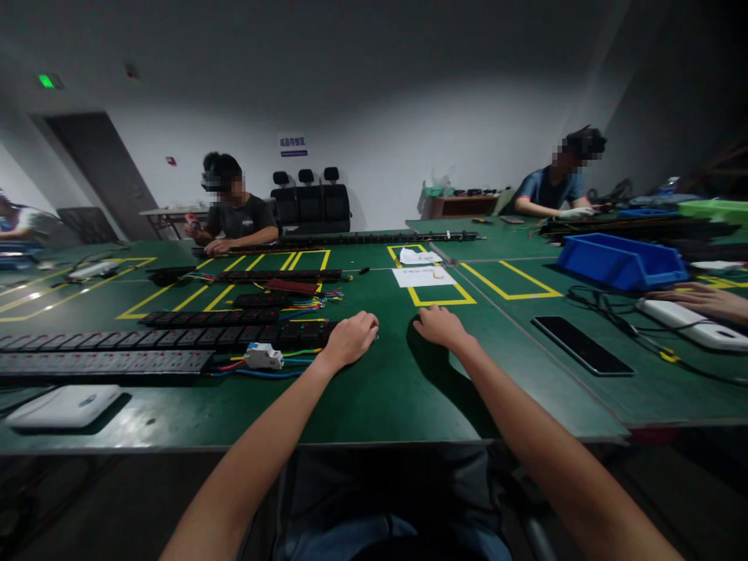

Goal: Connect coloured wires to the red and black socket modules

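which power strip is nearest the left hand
The long black power strip, second from the near edge of the table. Its right end comes up to the left hand, while the front strip and strips behind end farther from it.

pretty decent gap of bare green counter (379,405) between the left hand (354,336) and the right hand (441,326), running back to the near edge, so fingers could pass there no problem; straight ahead there's some white paper (421,277), low enough to reach over; beyond it a long black strip (362,239) lies across the way; left side is the messy bit tbh, socket strips (175,340) in rows, plus a white connector (264,356) and loose wires (257,375) close to the left wrist; right side's open as far as the phone (581,344), then cables (613,312), a high-walled blue bin (619,261) and someone else's hand (710,298) crowd it
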`<action>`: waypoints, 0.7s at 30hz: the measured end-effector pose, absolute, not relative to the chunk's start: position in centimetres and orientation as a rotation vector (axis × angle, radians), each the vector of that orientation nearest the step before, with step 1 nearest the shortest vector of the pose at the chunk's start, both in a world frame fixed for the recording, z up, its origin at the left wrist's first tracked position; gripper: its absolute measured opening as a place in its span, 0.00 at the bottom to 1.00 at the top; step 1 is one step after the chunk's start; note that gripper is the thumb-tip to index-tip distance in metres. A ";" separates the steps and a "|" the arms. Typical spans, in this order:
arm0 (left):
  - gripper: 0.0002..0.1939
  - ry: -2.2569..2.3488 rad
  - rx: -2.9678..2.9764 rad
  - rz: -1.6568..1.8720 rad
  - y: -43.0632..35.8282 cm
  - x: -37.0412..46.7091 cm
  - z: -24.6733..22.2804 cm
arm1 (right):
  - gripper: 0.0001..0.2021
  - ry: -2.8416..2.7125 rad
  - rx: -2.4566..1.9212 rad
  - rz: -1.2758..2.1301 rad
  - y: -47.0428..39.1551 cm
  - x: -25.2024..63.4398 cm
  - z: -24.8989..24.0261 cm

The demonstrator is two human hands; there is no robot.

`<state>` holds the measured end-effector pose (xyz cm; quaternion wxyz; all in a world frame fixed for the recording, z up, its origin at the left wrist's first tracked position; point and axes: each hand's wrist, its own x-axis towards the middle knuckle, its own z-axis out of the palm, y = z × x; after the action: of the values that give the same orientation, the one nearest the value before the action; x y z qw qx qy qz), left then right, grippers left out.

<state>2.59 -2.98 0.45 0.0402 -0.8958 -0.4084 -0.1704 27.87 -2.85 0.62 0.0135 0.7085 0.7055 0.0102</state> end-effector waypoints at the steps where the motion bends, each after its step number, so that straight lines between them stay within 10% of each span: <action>1: 0.11 -1.214 -2.756 -0.525 -2.9 2.5 0.4 | 0.22 2.199 2.209 0.033 -2.8 27.9 0.6; 21: 0.14 -1.065 -2.703 -0.395 -3.3 2.2 0.8 | 0.22 2.201 2.217 0.039 -2.7 27.9 0.4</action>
<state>2.17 -3.30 0.76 0.1047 -0.9168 -0.3612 -0.1340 27.87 -2.74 0.42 0.0086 0.7096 0.7045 0.0126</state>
